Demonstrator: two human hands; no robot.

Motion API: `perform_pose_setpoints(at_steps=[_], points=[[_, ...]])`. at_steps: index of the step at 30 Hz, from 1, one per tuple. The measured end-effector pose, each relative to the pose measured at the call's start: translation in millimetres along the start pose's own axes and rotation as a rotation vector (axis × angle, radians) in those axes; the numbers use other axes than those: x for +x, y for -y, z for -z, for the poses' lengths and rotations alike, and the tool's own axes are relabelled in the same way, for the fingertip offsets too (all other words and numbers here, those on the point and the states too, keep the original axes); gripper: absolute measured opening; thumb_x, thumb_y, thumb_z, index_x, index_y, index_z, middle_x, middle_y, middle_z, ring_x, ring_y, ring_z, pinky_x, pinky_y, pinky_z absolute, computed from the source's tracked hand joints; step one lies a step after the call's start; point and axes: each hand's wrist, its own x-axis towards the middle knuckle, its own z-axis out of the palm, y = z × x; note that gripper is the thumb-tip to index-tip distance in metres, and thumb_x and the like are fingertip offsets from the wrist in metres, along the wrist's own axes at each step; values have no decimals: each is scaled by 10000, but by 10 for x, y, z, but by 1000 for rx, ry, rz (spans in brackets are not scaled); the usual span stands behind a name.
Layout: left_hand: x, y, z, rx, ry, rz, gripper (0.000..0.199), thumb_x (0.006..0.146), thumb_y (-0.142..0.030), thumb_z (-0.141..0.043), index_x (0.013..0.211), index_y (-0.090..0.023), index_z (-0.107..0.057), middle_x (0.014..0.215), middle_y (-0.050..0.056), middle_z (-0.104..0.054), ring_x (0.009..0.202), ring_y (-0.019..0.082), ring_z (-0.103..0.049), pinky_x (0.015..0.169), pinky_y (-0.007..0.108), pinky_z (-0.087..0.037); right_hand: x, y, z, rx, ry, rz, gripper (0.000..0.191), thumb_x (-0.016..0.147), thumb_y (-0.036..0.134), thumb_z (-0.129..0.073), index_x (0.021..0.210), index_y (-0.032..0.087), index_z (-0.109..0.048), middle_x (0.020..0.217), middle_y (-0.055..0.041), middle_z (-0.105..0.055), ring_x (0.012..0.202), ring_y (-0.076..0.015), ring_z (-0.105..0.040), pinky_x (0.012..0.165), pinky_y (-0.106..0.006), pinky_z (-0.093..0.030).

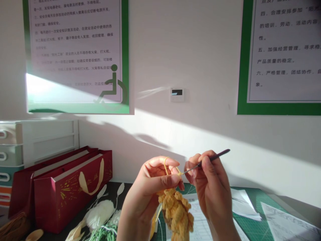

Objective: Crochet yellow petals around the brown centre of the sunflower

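My left hand [152, 180] is closed, its thumb and fingers pinching a small piece of yellow crochet work [179, 173]. A strand of yellow yarn [165, 164] loops over its index finger. Below that hand hangs a bumpy yellow crocheted piece [177, 214]; whether it joins the pinched part is hidden. My right hand [210, 180] grips a crochet hook [214, 156] by its dark handle. The hook's thin metal shaft points left, and its tip meets the yellow stitches at the left fingertips.
Printed sheets [200, 214] lie on a green cutting mat [263, 197]. Red gift bags [72, 190] and a drawer unit [50, 137] stand at left, near a white yarn ball [100, 213] and green yarn [104, 233]. Behind is a wall with posters [75, 53] and a small panel [177, 94].
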Motion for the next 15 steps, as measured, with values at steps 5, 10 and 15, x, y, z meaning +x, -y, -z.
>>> perform_pose_setpoints(at_steps=[5, 10, 15], points=[[-6, 9, -70, 29, -65, -39, 198, 697, -69, -894, 851, -174, -827, 703, 19, -773, 663, 149, -731, 697, 236, -562, 14, -57, -14, 47, 58, -180, 249, 938, 431, -688, 830, 251, -554, 674, 58, -568, 538, -111, -509, 523, -252, -491], [-7, 31, -114, 43, -84, -92, 230, 727, -91, -903, 931, -174, -836, 759, 22, -796, 696, 127, -730, 701, 203, -580, 15, -86, 6, -125, 105, -158, 236, 896, 403, -746, 810, 239, -599, 866, 6, -678, 761, -157, -662, 698, -297, -575], [-30, 40, -165, 120, -165, -92, 245, 695, -135, -929, 917, -171, -832, 766, 33, -781, 655, 115, -678, 654, 197, -566, -9, -117, 48, -174, 21, -56, 146, 917, 369, -727, 893, 250, -645, 846, -16, -729, 805, -194, -721, 733, -337, -604]])
